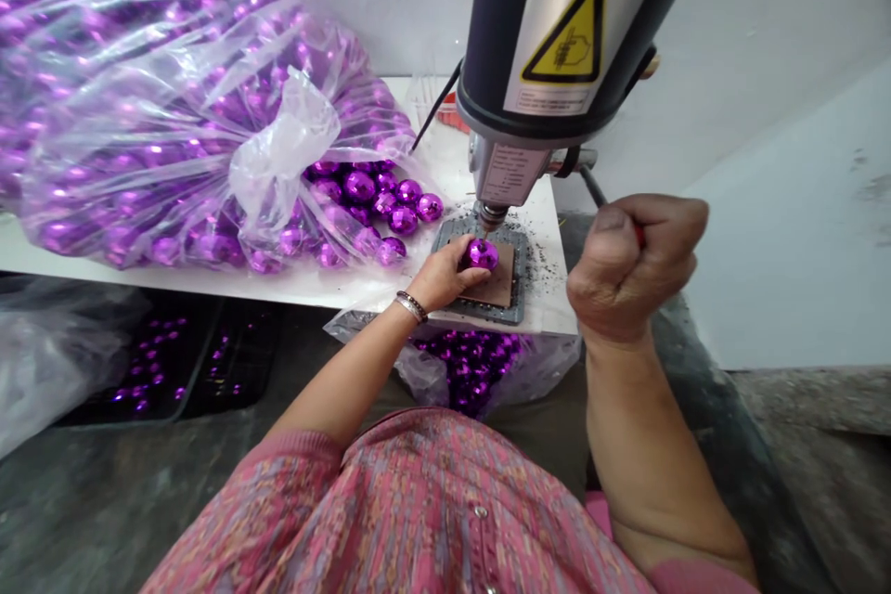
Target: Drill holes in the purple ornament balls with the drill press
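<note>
Between the thumb and fingers of my left hand point(445, 275) is a shiny purple faceted ball point(483, 254). It rests over a brown board point(497, 283) on the grey base plate point(517, 304) of a drill press point(519, 172). The drill chuck point(493, 217) points down just above the ball; whether the bit touches it I cannot tell. My right hand point(633, 264) is wrapped round the drill press's feed lever point(593, 187), and a bit of red grip shows between its fingers.
A big clear plastic bag point(285, 135) full of purple balls lies across the white table point(306, 288). Loose purple balls point(402, 220) spill from its mouth. Dark shavings point(539, 264) surround the base plate. Below the table's front edge hangs another bag of purple balls point(473, 367). Black crates point(160, 362) stand lower left.
</note>
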`<action>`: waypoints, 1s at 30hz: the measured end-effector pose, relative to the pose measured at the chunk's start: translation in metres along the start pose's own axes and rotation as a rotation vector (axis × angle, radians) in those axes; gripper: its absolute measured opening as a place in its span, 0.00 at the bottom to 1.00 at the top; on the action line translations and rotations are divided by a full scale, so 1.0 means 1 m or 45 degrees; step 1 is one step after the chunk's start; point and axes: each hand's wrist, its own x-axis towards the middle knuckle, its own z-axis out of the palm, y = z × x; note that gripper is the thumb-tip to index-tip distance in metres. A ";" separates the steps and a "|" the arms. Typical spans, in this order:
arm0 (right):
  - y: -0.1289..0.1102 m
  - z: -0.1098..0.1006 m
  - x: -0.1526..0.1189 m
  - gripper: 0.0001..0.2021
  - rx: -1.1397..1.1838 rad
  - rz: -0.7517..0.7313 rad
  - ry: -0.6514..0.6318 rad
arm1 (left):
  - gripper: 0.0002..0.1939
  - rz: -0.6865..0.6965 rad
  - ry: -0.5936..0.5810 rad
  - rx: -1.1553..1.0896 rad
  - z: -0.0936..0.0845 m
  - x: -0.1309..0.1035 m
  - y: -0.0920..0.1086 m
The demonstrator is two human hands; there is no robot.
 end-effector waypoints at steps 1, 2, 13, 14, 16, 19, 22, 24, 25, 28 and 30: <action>0.001 0.002 -0.002 0.06 0.011 0.002 0.021 | 0.27 0.004 0.002 -0.012 0.000 0.000 -0.001; 0.002 0.004 -0.005 0.06 0.022 0.002 0.040 | 0.27 0.007 0.005 -0.020 0.000 0.000 -0.001; 0.036 0.031 -0.047 0.17 0.117 -0.181 0.177 | 0.28 0.042 -0.003 -0.031 0.002 0.001 -0.005; 0.039 0.032 -0.052 0.19 0.116 -0.182 0.165 | 0.28 0.037 -0.003 -0.037 0.002 0.000 -0.004; 0.042 0.032 -0.056 0.22 0.104 -0.170 0.126 | 0.29 0.013 -0.002 -0.058 0.001 0.000 -0.003; 0.029 0.023 -0.036 0.19 0.081 -0.110 0.107 | 0.29 -0.039 -0.009 -0.101 0.001 0.000 -0.002; 0.008 0.013 0.016 0.16 0.058 0.024 0.133 | 0.27 -0.060 0.014 -0.141 0.003 0.002 -0.001; -0.002 0.012 0.056 0.16 0.128 0.253 0.032 | 0.26 -0.067 0.046 -0.166 0.003 0.001 0.000; -0.004 0.012 0.073 0.16 0.140 0.324 -0.010 | 0.26 -0.076 0.069 -0.181 0.002 0.000 0.000; -0.003 0.017 0.105 0.15 0.168 0.528 -0.117 | 0.27 -0.076 0.090 -0.232 0.001 -0.009 0.000; -0.001 0.019 0.112 0.15 0.191 0.599 -0.138 | 0.27 -0.033 0.012 -0.280 0.001 -0.020 -0.002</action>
